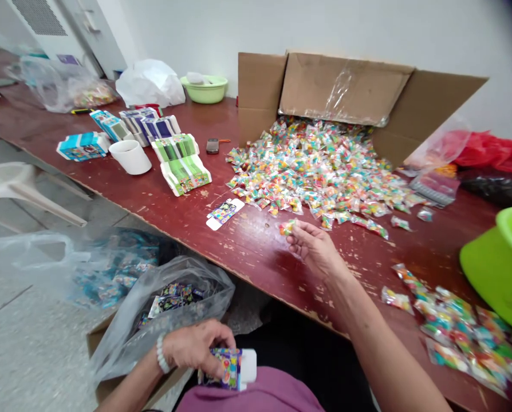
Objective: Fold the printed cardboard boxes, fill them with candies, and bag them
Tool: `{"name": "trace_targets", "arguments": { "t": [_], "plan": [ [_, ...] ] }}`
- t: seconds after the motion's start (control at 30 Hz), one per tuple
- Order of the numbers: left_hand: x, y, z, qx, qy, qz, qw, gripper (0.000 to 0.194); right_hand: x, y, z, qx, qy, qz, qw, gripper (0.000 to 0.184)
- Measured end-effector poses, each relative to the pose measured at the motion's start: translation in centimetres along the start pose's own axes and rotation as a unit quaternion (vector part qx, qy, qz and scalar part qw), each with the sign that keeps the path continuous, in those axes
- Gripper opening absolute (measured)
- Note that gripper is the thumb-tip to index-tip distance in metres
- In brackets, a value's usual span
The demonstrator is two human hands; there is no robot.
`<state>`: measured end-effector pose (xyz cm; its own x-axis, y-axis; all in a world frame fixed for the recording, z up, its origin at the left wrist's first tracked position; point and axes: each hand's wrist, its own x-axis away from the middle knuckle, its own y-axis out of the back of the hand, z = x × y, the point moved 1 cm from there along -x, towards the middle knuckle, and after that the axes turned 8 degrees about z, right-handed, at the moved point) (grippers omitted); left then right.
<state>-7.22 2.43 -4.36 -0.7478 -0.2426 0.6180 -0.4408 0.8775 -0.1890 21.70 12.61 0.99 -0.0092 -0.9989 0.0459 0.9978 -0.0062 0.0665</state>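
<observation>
Near my lap, my left hand (202,349) grips a small purple printed candy box (230,369) whose white end flap stands out to the right. Over the table, my right hand (310,243) pinches a small clear packet of colourful candies (287,228) between thumb and fingers. Just beyond it spreads a big heap of the same candy packets (316,166), spilling from a cardboard box (346,86) lying on its side. A flattened purple box (225,213) with white flaps lies on the table, left of my right hand.
Bundled flat boxes, green (182,163) and blue (84,146), stand at the left beside a white tape roll (130,157). A phone (212,146) lies behind. Below the edge, a clear bag (178,269) holds filled purple boxes. A green tub (496,263) and more packets (457,326) are at right.
</observation>
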Motion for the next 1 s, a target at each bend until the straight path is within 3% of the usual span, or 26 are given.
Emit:
{"name": "trace_targets", "arguments": {
  "t": [0.13,0.23,0.37,0.63,0.77,0.87,0.93,1.0],
  "plan": [
    [-0.5,-1.4,-2.4,0.154,-0.097,-0.071,0.981,0.039,4.5,-1.0,1.0,-0.189,-0.093,0.058,0.976,0.040],
    [-0.8,-2.6,-4.8,0.200,-0.161,-0.115,0.960,0.036,6.9,-2.0,1.1,-0.172,-0.100,0.096,0.975,0.033],
    [-1.1,-3.7,-6.7,0.172,-0.212,-0.116,0.955,0.037,9.0,-3.1,0.6,-0.158,-0.118,0.113,0.974,0.033],
    [-1.4,-5.0,-6.9,0.132,-0.233,-0.162,0.950,0.037,10.4,-4.2,0.2,-0.125,-0.044,0.042,0.990,0.031],
    [-1.9,-5.4,-7.0,0.188,-0.246,-0.183,0.933,0.034,11.1,-4.5,0.1,0.067,0.076,0.042,0.994,0.016],
    [-2.5,-5.4,-7.1,0.284,-0.266,-0.202,0.899,0.033,11.7,-4.7,0.4,0.222,0.172,0.077,0.957,0.018],
    [-2.9,-5.2,-7.1,0.355,-0.269,-0.200,0.873,0.044,12.0,-4.7,0.5,0.211,0.176,0.115,0.955,0.020],
    [-3.1,-5.1,-7.2,0.395,-0.251,-0.196,0.862,0.050,11.9,-4.7,0.4,0.136,0.132,0.104,0.976,0.019]
  ]
}}
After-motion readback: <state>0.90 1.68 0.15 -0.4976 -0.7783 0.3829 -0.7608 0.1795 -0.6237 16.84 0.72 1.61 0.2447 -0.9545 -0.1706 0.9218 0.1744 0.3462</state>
